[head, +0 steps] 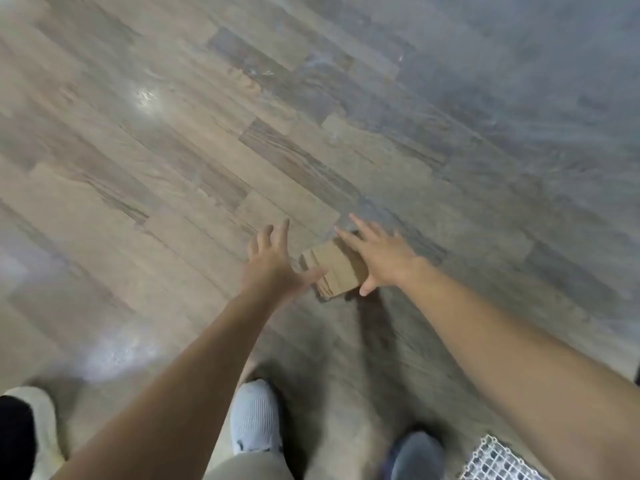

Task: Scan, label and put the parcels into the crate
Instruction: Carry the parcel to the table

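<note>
The left hand (273, 261) and the right hand (377, 258) are spread wide on either side of a small cardboard parcel (336, 268); blur hides any contact. The parcel lies on the wooden floor (173, 150), beyond a pale shoe (254, 417).

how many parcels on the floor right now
1: a small cardboard parcel on the wooden floor, between the left hand and the right hand, both open. More may lie out of view.
</note>
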A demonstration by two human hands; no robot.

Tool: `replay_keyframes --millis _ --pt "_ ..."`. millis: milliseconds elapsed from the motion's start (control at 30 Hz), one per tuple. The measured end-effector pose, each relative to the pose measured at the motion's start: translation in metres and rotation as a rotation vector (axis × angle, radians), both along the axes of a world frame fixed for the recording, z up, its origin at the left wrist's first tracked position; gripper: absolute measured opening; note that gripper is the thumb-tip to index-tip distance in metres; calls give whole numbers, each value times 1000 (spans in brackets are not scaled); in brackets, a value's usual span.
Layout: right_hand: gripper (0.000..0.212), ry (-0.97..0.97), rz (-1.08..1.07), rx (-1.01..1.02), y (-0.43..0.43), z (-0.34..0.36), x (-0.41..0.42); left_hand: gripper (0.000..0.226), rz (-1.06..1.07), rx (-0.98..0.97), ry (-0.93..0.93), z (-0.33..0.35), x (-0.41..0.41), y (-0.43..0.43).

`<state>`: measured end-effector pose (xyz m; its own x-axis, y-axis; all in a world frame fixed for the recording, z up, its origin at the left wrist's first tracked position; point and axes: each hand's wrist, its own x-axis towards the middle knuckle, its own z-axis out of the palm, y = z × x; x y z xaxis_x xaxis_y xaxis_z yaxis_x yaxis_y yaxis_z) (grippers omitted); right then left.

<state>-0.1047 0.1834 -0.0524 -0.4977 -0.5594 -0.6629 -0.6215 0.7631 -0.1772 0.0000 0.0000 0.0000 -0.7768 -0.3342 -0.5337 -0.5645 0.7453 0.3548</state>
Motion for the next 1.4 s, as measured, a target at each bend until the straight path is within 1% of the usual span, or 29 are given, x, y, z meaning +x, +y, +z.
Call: replay_keyframes --millis 33,100,200,233,300,367,433,633,767,867,933,1100,1200,1400 --pt "141 3 63 15 -2 -8 -1 112 -35 -9 -6 -7 0 -1" --pt "140 39 123 49 -6 -19 -2 112 -81 -40 -13 -17 0 -4" --pt "132 81 172 74 -11 -25 0 113 -89 -39 -11 -19 -2 -9" --pt "129 85 166 74 -12 -19 0 113 -95 -43 -12 -14 -2 -13" --pt "126 72 83 53 -13 9 -3 113 -107 -59 -21 11 -3 -21" --pt "127 82 -13 11 -16 54 -11 114 -97 -62 -11 52 -7 -29" --pt "129 125 -64 -16 -22 114 -24 116 -85 -57 11 107 -17 -38" --pt "127 217 -151 -141 -55 342 -69 117 -30 -14 174 324 -61 -83" --pt "126 273 -229 -239 -88 494 -87 112 -1 -24 300 468 -94 -120" --pt "126 337 -243 -270 -112 592 -99 110 -15 -30 396 555 -112 -139" --pt "126 368 -254 -300 -127 642 -115 109 -4 -26 454 598 -126 -152" --pt "126 410 -262 -368 -147 730 -165 111 -1 -36 535 667 -165 -183" --pt "125 453 -251 -374 -151 757 -204 113 2 -45 561 691 -200 -199" --pt "124 492 -205 -398 -169 784 -310 107 -5 -83 588 727 -307 -222"
